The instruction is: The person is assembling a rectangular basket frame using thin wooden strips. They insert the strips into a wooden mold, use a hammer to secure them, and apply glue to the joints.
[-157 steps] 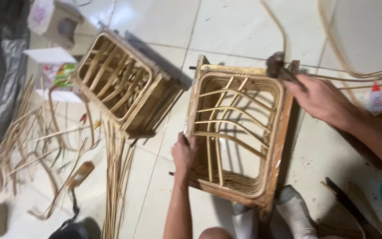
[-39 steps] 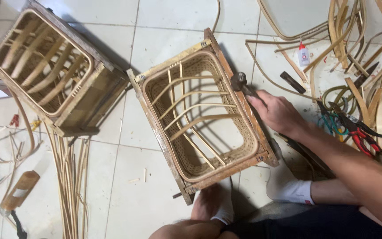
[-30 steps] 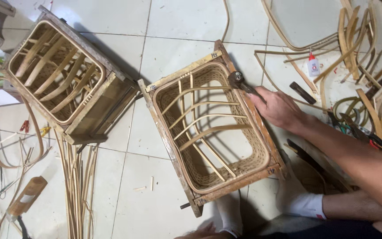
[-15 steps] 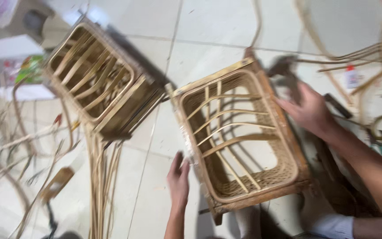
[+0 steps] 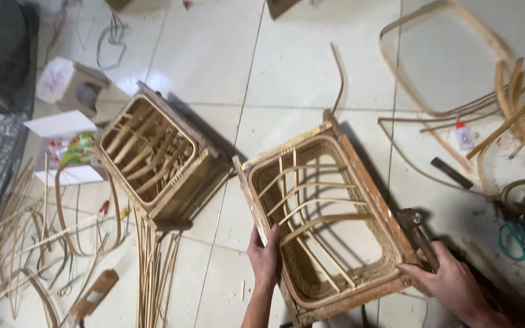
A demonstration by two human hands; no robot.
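Rattan everywhere; take the wooden form (image 5: 329, 218) with the half-woven basket inside it as your landmark, it sits on the tiled floor (image 5: 214, 54). Far left of it: loose rattan strips (image 5: 13, 255) scattered, then a bundle of straight canes (image 5: 153, 273) lying near-vertical in view. Just left of it, close but apart: a second form (image 5: 156, 158) with cane ribs, tilted.

Your left hand (image 5: 264, 258) is on the form's left rail, near the lower end, fingers (image 5: 271, 238) curled over the edge onto the woven rim, gripping it. The form's long axis runs from upper left to lower right, slightly turned clockwise; the ribs cross it mostly side to side.

Your right hand (image 5: 451, 282) is at the form's lower right corner, closed round the handle of a dark metal tool (image 5: 419, 234), looks like a hammer or pliers, can't tell which. The tool head sits just beside the right rail, touching or nearly so. So the rail lies to the left of your right fingers, and the right hand is the nearer one to that edge.

Right of the form: small glue bottle (image 5: 463, 135), bent cane hoops (image 5: 445, 58), teal cord (image 5: 518, 234).
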